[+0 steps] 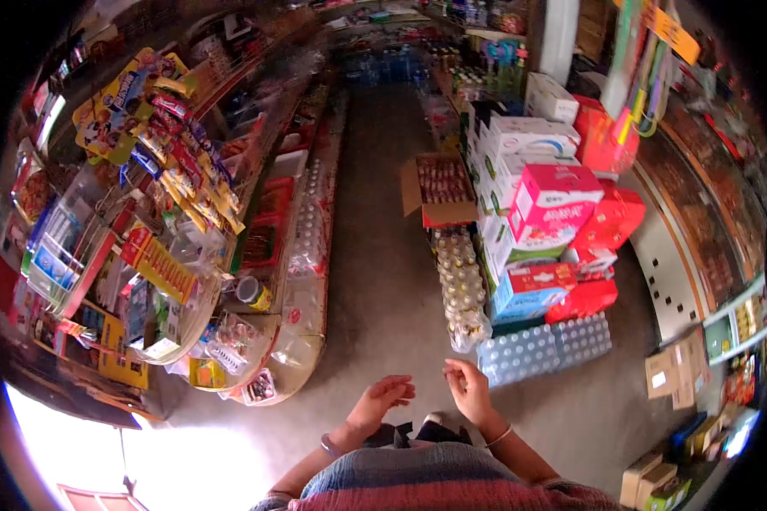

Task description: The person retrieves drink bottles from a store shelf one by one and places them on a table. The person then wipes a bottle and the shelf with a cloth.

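Note:
My left hand (385, 402) is held in front of my waist, its fingers loosely bent and apart, with nothing in it. Beside it, my right hand (468, 387) is raised with slightly curled fingers, also holding nothing that I can see. A gap separates the two hands. Nearest to my right hand is a shrink-wrapped pack of bottles (520, 353) on the floor. Just beyond that hand stand wrapped bottles with pale caps (462, 294). Neither hand touches any goods.
An aisle floor (375, 221) runs ahead between stocked shelves. On the left, a tiered display holds snack packets (179, 157) and a yellow-labelled jar (253, 292). Stacked cartons, including a pink box (554, 200), rise on the right. A cardboard box (677, 370) stands farther right.

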